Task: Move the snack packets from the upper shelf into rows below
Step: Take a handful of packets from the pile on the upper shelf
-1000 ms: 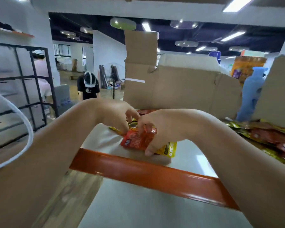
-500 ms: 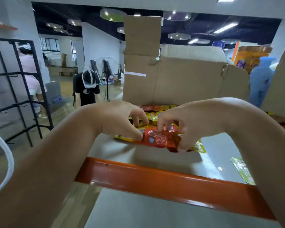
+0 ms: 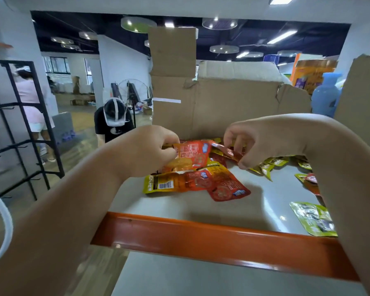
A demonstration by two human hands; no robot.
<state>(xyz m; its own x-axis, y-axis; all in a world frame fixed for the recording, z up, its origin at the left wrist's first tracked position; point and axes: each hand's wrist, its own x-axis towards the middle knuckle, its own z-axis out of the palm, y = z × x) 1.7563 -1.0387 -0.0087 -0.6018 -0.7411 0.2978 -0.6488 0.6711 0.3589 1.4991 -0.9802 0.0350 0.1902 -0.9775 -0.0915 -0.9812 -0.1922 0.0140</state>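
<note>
A: Red packet [image 3: 192,152], position?
B: Over the upper shelf's [image 3: 254,208] far pile, long axis left–right. Left hand [image 3: 145,152] pinches its left end, right hand [image 3: 250,144] its right

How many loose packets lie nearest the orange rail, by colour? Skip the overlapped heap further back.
Red-orange: 2, the barcode packet and the red packet.
Green: 1, the green packet by the orange rail.
Total: 3.
</note>
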